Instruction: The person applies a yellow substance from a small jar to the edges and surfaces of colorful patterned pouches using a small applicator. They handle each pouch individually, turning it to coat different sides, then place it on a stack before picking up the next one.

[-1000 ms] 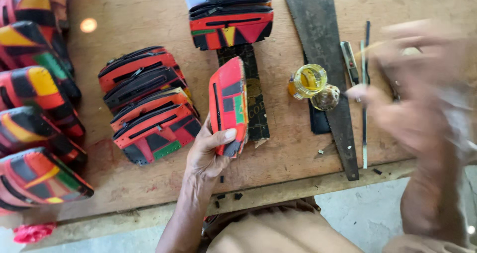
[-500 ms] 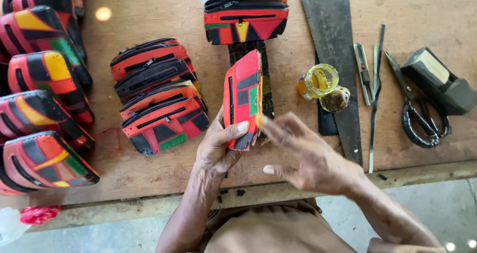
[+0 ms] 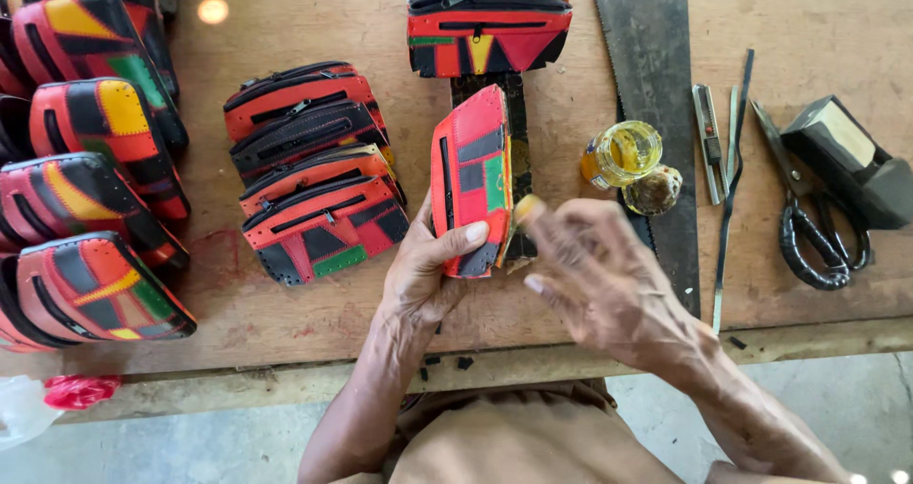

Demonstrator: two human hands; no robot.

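Wooden workbench [image 3: 285, 303] spreads below me. My left hand [image 3: 428, 275] is clamped on a red patchwork pouch [image 3: 473, 180], held upright on edge, thumb across its lower face. My right hand [image 3: 599, 280] is half open, its fingertip touching the pouch's right edge. Beyond sit an open jar of yellow glue [image 3: 621, 153], a saw blade [image 3: 647, 85], black scissors [image 3: 808, 227], and stacked finished pouches [image 3: 314, 170].
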